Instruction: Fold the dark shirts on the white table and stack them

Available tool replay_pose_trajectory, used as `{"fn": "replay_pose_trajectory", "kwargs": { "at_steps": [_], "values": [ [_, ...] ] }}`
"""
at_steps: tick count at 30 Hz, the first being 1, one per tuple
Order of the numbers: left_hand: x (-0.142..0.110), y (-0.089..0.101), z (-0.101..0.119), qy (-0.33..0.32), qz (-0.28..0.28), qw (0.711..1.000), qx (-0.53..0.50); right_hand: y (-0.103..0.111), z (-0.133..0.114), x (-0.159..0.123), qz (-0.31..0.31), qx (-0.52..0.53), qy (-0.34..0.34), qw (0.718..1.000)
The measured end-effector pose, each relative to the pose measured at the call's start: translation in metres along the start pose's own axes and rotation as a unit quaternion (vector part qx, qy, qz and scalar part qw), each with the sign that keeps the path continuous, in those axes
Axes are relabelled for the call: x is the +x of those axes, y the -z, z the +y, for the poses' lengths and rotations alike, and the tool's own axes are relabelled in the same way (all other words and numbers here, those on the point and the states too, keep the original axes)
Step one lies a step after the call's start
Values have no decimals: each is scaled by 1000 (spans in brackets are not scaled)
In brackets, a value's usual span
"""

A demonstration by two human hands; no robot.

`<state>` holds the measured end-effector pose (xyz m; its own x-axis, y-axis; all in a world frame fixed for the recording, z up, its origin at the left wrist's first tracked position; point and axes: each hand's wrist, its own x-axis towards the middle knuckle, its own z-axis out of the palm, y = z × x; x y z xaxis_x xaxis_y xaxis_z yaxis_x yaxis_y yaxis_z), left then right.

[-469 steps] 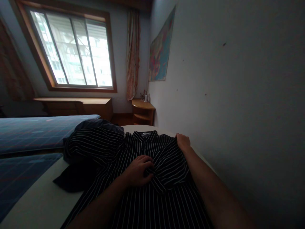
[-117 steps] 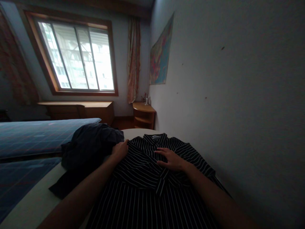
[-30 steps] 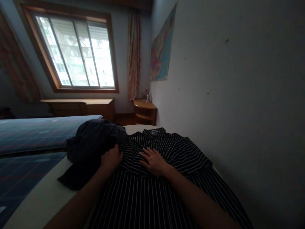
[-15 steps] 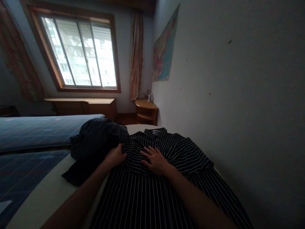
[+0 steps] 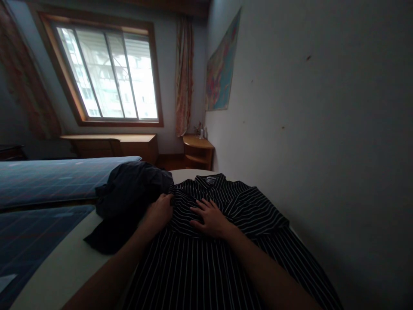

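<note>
A black shirt with thin white stripes (image 5: 193,271) lies spread on a pale round-edged table, its collar at the far end. Both sleeves are folded inward across the chest. At the shirt's left side, near the shoulder, my left hand (image 5: 162,210) is closed, its curled fingers pinching the striped fabric. My right hand (image 5: 209,218) rests palm down with spread fingers on the folded sleeve in the middle of the chest. Just left of my left hand sits a crumpled dark garment (image 5: 129,189).
The pale tabletop (image 5: 61,254) shows at the left. Beyond it are blue plaid mattresses (image 5: 64,176). A wall (image 5: 322,172) runs close along the right. A wooden corner shelf (image 5: 198,142) and a desk (image 5: 135,137) stand by the window.
My left hand has shifted slightly right and its fingers have curled in more at the shirt's left edge. The right hand stays in place on the shirt.
</note>
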<state>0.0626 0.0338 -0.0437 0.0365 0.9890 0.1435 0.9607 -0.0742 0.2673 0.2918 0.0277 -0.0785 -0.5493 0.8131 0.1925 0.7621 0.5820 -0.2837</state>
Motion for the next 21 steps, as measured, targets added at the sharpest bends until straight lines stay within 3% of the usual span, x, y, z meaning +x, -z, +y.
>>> {"fn": "replay_pose_trajectory", "kwargs": {
  "at_steps": [5,12,21],
  "values": [
    [-14,3,30,-86,20,994,-70,-2,1,7,50,49,-31,997],
    [-27,-17,50,-173,-36,980,-89,-7,13,16,161,141,-61,975],
    [-41,-24,59,-218,-114,968,-43,17,3,56,105,87,-102,985]
  ]
}}
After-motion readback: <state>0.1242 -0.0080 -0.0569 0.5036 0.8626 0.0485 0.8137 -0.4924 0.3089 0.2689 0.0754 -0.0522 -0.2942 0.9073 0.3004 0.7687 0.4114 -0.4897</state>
